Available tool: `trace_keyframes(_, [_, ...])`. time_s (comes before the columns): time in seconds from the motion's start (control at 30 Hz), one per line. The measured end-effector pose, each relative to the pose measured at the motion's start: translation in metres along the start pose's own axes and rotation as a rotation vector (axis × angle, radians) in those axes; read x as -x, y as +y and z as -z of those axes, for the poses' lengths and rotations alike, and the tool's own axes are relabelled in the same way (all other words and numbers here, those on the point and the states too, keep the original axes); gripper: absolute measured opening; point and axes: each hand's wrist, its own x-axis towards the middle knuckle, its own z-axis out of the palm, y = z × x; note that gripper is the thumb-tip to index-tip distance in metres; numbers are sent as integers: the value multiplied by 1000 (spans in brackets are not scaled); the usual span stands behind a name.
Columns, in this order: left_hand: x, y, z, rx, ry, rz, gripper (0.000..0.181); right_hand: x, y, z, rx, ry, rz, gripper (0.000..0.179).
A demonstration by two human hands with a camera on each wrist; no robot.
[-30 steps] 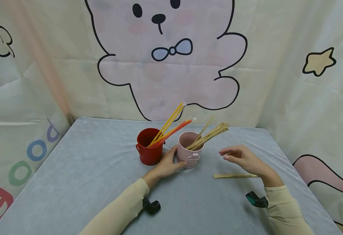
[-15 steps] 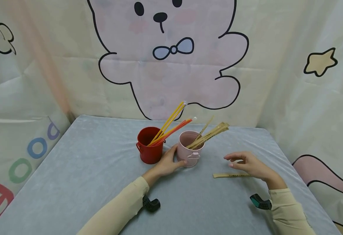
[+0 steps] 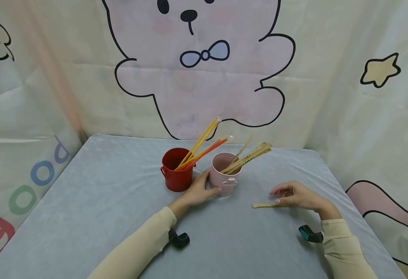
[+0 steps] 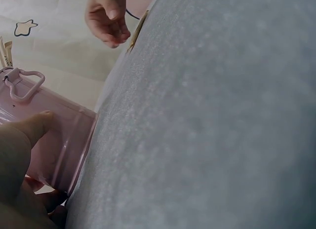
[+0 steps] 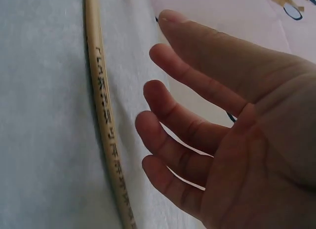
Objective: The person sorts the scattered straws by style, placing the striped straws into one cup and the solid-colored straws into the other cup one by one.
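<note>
My left hand (image 3: 196,191) curls round the lower side of a small pink metal bucket (image 3: 220,180), the thumb lying across its front. Several tan printed paper-wrapped sticks (image 3: 254,154) lean out of that bucket to the right. One more tan paper-wrapped stick (image 5: 106,113) lies on the cloth, dark characters printed along it. Just over this stick, my right hand (image 3: 299,195) hovers with loosely bent fingers and nothing between them. Its fingertips (image 5: 148,123) are apart from the stick in the right wrist view.
Left of the pink bucket stands a red bucket (image 3: 177,179) with several yellow and orange sticks (image 3: 204,149) slanting right. A pale blue cloth (image 3: 120,174) covers the table. A printed curtain (image 3: 204,89) hangs behind the far edge.
My right hand has moved slightly right and down, closer to the lying stick. The left hand stays on the pink bucket. The head view has tilted slightly.
</note>
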Motion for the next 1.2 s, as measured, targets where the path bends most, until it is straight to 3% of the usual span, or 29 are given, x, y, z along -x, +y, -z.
trace_keyframes(0.37, [-1, -1, 0, 3, 0, -9, 83, 1, 14, 2, -11, -45, 9, 23])
trace_keyframes(0.7, [0, 0, 0, -4, 4, -6, 83, -1, 11, -2, 75, -6, 41, 12])
trace_keyframes(1.2, [0, 1, 0, -14, 1, -11, 84, -4, 5, -7, 108, -7, -44, 9])
